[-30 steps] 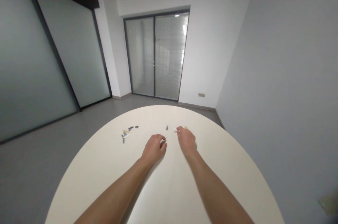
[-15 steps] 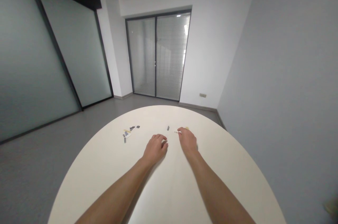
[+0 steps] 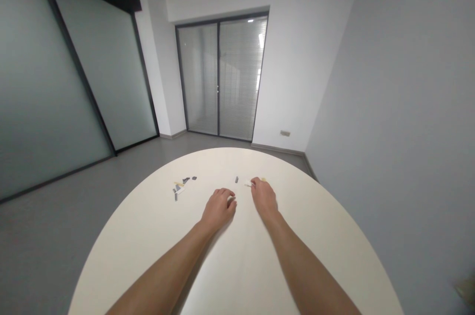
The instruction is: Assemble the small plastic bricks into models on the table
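Head view: left hand [image 3: 218, 209] and right hand [image 3: 263, 198], barely shifted, stay apart on the white table [image 3: 237, 260]; the right touches a small white piece [image 3: 247, 183]; whether the left holds anything is unclear.

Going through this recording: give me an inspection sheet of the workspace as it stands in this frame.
Surface: round cream tabletop.
Job's things: small white piece at the right hand's fingertips; small yellowish piece just beyond it; lone small dark piece between the hands; group of small dark, yellow and white pieces further left. Too small to identify.
Clutter: blurred pale object at the lower right corner, off the table, unidentifiable.
Hands: left hand curled on the table; right hand reaching the white piece. Any grip: cannot tell.
Cables: nothing seen.
Surroundings: frosted glass partitions, glazed double door with blinds, grey floor.
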A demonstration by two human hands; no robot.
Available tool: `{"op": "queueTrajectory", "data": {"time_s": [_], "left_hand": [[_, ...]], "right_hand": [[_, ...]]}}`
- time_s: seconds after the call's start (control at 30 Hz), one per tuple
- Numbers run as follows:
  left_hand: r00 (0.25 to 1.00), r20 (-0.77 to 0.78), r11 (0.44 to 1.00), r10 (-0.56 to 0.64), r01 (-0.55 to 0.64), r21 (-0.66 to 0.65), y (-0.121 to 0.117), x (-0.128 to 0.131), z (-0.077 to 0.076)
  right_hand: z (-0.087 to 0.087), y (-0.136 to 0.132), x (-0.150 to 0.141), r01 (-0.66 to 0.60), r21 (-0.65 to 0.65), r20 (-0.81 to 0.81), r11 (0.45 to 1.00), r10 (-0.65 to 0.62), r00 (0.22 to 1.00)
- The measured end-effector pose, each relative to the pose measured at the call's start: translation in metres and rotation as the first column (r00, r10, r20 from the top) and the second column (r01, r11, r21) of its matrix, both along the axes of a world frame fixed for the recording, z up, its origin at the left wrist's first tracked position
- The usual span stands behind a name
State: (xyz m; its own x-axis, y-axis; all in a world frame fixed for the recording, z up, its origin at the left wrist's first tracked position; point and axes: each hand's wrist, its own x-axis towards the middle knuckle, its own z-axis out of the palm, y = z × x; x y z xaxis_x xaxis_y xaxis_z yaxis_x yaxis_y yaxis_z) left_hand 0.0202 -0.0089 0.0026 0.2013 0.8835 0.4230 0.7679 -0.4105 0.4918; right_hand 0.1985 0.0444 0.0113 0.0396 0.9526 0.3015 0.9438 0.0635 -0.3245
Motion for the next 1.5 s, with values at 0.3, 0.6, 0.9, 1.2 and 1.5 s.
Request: {"op": "queueTrajectory", "data": {"time_s": [0.3, 0.6, 0.9, 1.2, 1.5], "left_hand": [[1.000, -0.016, 1.000, 0.002, -0.002, 0.004, 0.000, 0.000, -0.001], [1.000, -0.020, 1.000, 0.000, 0.000, 0.006, -0.001, 0.001, -0.001], [1.000, -0.007, 1.000, 0.008, -0.008, 0.000, -0.001, 0.003, 0.000], [1.000, 0.005, 1.000, 0.011, -0.011, -0.011, -0.003, 0.003, 0.001], [1.000, 0.006, 1.000, 0.003, -0.003, -0.001, -0.004, 0.004, 0.002]], "right_hand": [[0.004, 0.001, 0.003, 0.039, 0.020, -0.007, 0.999, -0.039, 0.999], [0.026, 0.011, -0.010, 0.139, -0.068, 0.041, 0.988, -0.137, 0.990], [0.036, 0.020, -0.021, 0.175, -0.074, 0.123, 0.982, -0.165, 0.979], [0.034, 0.030, -0.028, 0.172, -0.078, 0.183, 0.982, -0.156, 0.971], [0.035, 0.030, -0.029, 0.164, -0.089, 0.198, 0.983, -0.144, 0.970]]}}
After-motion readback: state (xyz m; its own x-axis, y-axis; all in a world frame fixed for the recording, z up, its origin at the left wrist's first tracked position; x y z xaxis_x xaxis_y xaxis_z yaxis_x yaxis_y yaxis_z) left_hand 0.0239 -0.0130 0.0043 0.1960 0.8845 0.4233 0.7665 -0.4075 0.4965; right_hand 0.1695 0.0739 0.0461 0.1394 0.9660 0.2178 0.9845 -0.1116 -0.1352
